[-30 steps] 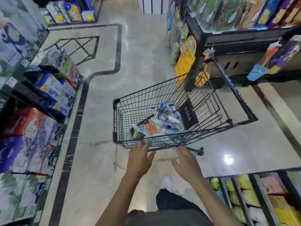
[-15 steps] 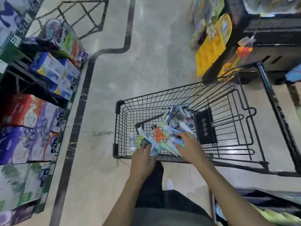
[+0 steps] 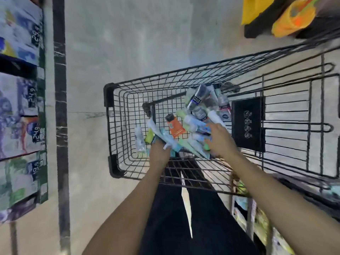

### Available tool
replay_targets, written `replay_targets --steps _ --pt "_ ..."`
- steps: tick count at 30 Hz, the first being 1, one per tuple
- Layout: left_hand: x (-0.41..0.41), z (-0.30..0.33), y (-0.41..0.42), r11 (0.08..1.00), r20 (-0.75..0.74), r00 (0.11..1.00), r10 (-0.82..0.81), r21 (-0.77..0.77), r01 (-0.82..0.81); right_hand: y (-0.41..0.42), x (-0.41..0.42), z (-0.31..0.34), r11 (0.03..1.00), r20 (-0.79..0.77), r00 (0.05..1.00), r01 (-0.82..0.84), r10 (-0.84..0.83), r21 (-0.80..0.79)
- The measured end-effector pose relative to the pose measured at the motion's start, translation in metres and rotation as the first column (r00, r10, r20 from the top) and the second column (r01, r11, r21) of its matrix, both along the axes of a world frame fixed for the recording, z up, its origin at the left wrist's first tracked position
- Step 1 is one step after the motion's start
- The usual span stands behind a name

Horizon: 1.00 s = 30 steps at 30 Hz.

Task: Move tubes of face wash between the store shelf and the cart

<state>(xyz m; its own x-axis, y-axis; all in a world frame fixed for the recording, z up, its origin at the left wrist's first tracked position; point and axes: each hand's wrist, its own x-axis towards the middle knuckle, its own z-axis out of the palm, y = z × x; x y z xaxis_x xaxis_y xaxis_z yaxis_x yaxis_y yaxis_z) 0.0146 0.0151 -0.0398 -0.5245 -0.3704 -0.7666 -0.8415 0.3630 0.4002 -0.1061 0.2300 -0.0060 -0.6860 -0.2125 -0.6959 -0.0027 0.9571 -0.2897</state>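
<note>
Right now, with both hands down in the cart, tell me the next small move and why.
Probably close both hands on tubes and lift them out. The left hand and right hand are already inside the cart, on the pile of tubes; whether either grip has closed is unclear.

Motion blur smears the boxed goods point(image 3: 20, 115) at left. The cart point(image 3: 276, 74) runs past the right edge. Both hands' fingertips vanish among the tubes point(image 3: 185, 129).

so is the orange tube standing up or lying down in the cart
Lying down. The orange tube lies on the wire floor of the cart, dark cap pointing away from the person, among other tubes, between the left hand and right hand.
</note>
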Motion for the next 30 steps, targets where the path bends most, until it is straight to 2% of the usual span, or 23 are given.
replay_targets --steps 3,6,8,12,17,20,23,25,28,30 --pt "-0.019 -0.027 -0.002 0.971 0.095 0.968 0.234 0.031 -0.237 0.006 -0.014 -0.041 0.997 0.018 0.999 -0.040 0.039 0.062" --pt "-0.024 -0.064 -0.006 0.869 0.195 0.858 0.476 0.044 -0.492 0.013 -0.018 -0.079 0.993 0.037 0.997 -0.077 0.074 0.088" --pt "-0.018 -0.087 -0.010 0.798 0.256 0.776 0.577 0.028 -0.603 0.015 -0.018 -0.099 0.993 0.050 0.996 -0.080 0.076 0.086" --pt "-0.011 -0.115 -0.017 0.659 0.382 0.641 0.666 0.101 -0.745 0.015 -0.013 -0.127 0.984 0.054 0.990 -0.133 0.128 0.116" --pt "-0.005 -0.132 -0.018 0.500 0.403 0.499 0.767 0.113 -0.859 0.014 -0.004 -0.139 0.983 -0.017 0.990 -0.134 0.137 0.129" --pt "-0.004 -0.130 -0.013 0.395 0.373 0.404 0.835 0.103 -0.913 0.018 -0.005 -0.136 0.992 -0.040 0.994 -0.094 0.098 0.085" --pt "-0.006 -0.126 -0.008 0.373 0.377 0.399 0.836 0.141 -0.917 0.022 -0.009 -0.123 0.998 -0.019 0.998 -0.058 0.058 0.019" --pt "-0.007 -0.118 -0.006 0.396 0.354 0.432 0.829 0.173 -0.902 0.022 -0.010 -0.113 0.998 -0.001 0.999 -0.042 0.042 -0.051" --pt "-0.012 -0.096 -0.005 0.490 0.274 0.541 0.795 0.237 -0.839 0.020 -0.008 -0.094 0.989 0.031 0.999 0.029 -0.025 -0.143" --pt "-0.015 -0.078 -0.006 0.593 0.202 0.648 0.734 0.274 -0.757 0.018 -0.005 -0.074 0.970 0.092 0.986 0.154 -0.138 -0.189"
